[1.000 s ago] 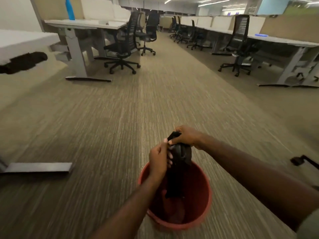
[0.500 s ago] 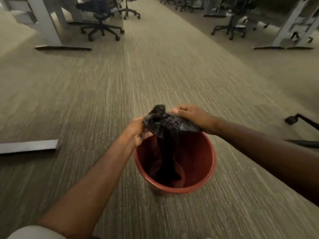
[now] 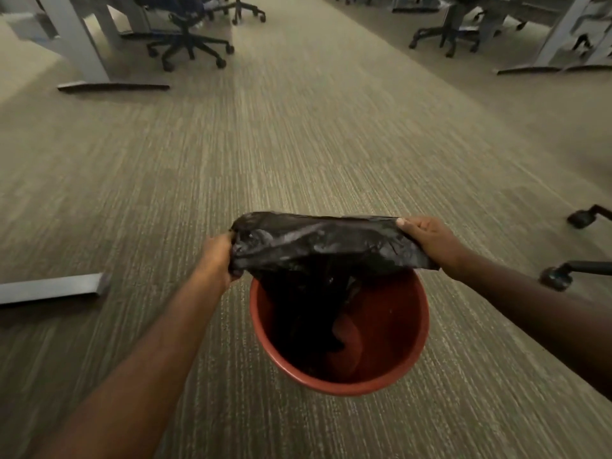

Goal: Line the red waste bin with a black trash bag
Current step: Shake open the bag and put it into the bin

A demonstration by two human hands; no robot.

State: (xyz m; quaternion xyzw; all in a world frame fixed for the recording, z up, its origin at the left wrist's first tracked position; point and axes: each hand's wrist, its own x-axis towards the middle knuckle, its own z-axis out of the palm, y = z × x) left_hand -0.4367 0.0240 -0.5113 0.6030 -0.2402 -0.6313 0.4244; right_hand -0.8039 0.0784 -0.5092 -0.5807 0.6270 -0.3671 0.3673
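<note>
The round red waste bin (image 3: 390, 379) stands upright on the carpet in front of me. A black trash bag (image 3: 318, 241) is stretched wide above the bin's far rim, and its lower part hangs down inside the bin against the left wall. My left hand (image 3: 217, 256) grips the bag's left edge just outside the rim. My right hand (image 3: 427, 238) grips the right edge, a little higher and beyond the rim. The bin's red floor shows at the right of the hanging plastic.
Grey striped carpet (image 3: 298, 144) runs ahead as a wide aisle. A desk foot (image 3: 53, 288) lies at the left, chair castors (image 3: 559, 276) at the right. Office chairs (image 3: 190, 44) and desk legs (image 3: 79, 44) stand at the back on both sides.
My hands have moved apart and spread the bunched bag wide over the bin. The camera has tilted down and closer to the bin.
</note>
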